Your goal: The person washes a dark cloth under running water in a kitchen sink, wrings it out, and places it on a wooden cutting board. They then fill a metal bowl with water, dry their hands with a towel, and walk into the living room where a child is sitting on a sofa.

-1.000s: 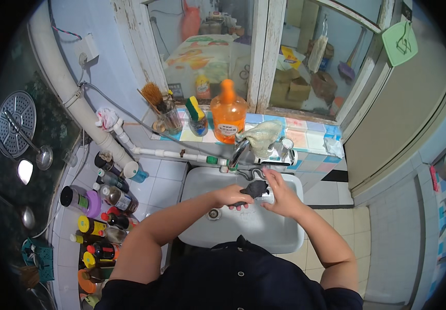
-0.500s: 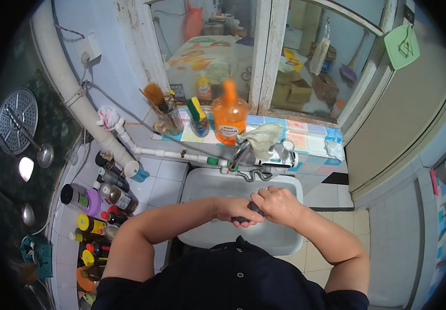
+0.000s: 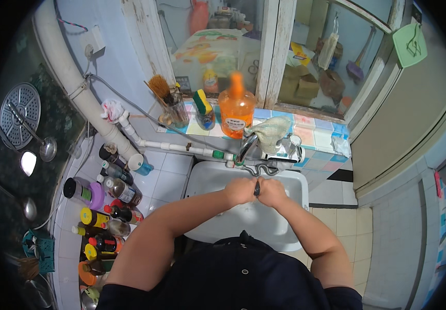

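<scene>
Over the white sink (image 3: 256,222), my left hand (image 3: 240,191) and my right hand (image 3: 273,192) are both closed like fists, side by side. A small dark grey, soft-looking wad (image 3: 257,189) shows between them, gripped from both sides. Its ends are hidden inside my fingers, so its exact kind does not show. Just beyond my hands is the metal faucet (image 3: 246,149), with a pale cloth (image 3: 268,133) draped on it.
On the tiled ledge stand an orange pump bottle (image 3: 237,109), a sponge (image 3: 202,102) in a glass and a jar with a brush (image 3: 160,89). Several sauce bottles (image 3: 122,190) crowd the counter at left. A white pipe (image 3: 174,146) runs along the wall.
My hands have moved slightly forward, toward the faucet. Both have turned into fists, and less of the dark wad shows. The whole view has shifted a little.
</scene>
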`<state>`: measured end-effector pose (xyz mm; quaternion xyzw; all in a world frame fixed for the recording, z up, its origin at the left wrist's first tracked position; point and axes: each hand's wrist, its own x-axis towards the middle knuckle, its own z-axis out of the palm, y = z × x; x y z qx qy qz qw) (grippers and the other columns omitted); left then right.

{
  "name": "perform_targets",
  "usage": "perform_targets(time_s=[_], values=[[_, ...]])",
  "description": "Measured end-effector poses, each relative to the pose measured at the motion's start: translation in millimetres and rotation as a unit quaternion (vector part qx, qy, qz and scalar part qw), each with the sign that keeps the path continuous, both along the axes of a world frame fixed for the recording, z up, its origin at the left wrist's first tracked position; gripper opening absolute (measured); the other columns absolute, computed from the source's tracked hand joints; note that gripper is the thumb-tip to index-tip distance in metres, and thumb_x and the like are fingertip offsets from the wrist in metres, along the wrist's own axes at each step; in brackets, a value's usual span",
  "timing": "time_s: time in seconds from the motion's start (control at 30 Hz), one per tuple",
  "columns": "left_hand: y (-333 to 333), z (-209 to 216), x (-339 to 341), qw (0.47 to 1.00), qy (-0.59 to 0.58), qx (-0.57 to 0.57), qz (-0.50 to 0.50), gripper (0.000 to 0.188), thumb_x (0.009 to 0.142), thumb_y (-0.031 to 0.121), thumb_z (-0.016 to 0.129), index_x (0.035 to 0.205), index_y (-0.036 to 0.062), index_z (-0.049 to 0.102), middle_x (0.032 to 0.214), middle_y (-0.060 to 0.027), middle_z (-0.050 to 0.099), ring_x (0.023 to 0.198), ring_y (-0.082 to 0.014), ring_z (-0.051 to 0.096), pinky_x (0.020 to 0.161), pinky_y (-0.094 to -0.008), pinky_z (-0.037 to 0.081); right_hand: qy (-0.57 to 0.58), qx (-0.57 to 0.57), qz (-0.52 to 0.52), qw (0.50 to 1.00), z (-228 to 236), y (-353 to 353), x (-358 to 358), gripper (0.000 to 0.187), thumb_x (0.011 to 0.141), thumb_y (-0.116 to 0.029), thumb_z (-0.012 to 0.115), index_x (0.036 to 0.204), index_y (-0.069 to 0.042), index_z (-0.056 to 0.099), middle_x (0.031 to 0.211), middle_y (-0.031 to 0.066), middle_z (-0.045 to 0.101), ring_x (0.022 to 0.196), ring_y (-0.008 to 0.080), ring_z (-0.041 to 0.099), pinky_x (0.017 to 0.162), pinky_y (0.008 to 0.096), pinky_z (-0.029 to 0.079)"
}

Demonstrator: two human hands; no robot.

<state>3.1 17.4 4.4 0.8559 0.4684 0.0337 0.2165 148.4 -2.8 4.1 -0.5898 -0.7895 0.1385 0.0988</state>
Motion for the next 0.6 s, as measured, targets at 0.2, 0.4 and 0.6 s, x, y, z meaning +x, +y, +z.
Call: perform_targets(time_s=[0.2,0.4,0.6], values=[[-6.8,-8.3,-5.7,0.993,0.039,0.053,-0.095,0.035,0.069,0.026,0.066,0.093,0.0053,0.050,0.074,-0.0143,0.063,0.071,-0.0346,0.062,0.064,-0.0452,0.049,0.085,-0.075,-0.046,0.993,-40.2,-13.3,-0.9,0.029,0.064,-0.016,0.064,0.090,-0.005,0.056,0.077,0.0186,0.063,0.077,0.0371,0.061,0.069,0.0434,0.049],[-12.5,-34.1,-18.8,0.995,-0.084,0.000,-0.054,0.051,0.066,0.029,0.071,0.101,0.0018,0.046,0.096,-0.0188,0.058,0.085,-0.0339,0.060,0.074,-0.0406,0.048,0.182,-0.078,0.060,0.978,-23.7,-27.6,24.1,0.045,0.070,-0.023,0.069,0.107,-0.004,0.052,0.086,0.0159,0.063,0.075,0.0319,0.063,0.067,0.0391,0.050],[-7.8,-11.7,-34.3,0.882,-0.328,-0.337,0.030,0.058,0.082,0.036,0.062,0.124,0.0021,0.042,0.103,-0.0124,0.056,0.094,-0.0183,0.056,0.081,-0.0279,0.043,0.442,-0.216,-0.079,0.867,-5.1,-30.6,51.7,0.036,0.083,-0.018,0.062,0.112,0.000,0.052,0.084,0.0060,0.060,0.069,0.0111,0.058,0.061,0.0240,0.048]])
